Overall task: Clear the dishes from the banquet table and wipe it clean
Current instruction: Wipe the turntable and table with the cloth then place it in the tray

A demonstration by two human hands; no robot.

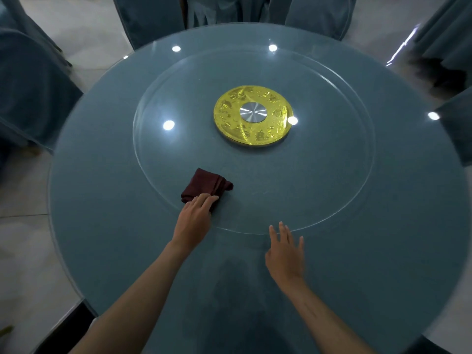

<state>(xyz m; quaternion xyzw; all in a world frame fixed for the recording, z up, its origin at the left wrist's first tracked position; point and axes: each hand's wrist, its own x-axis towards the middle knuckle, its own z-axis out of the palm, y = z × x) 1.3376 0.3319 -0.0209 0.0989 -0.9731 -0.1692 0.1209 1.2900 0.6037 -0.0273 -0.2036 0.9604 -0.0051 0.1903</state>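
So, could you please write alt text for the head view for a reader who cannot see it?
The left hand rests on a folded maroon cloth on the glass turntable of a round blue table, the right hand open nearby. No dishes show.

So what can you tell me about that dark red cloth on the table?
The dark red cloth is a small maroon piece of soft-looking fabric, folded into a rough, slightly rumpled square with layered edges showing on its right side. It lies flat on the glass turntable, close to its near-left rim and well apart from the gold centre disc. The left hand rests its fingertips on the cloth's near edge, fingers fairly straight. Nothing else touches it.
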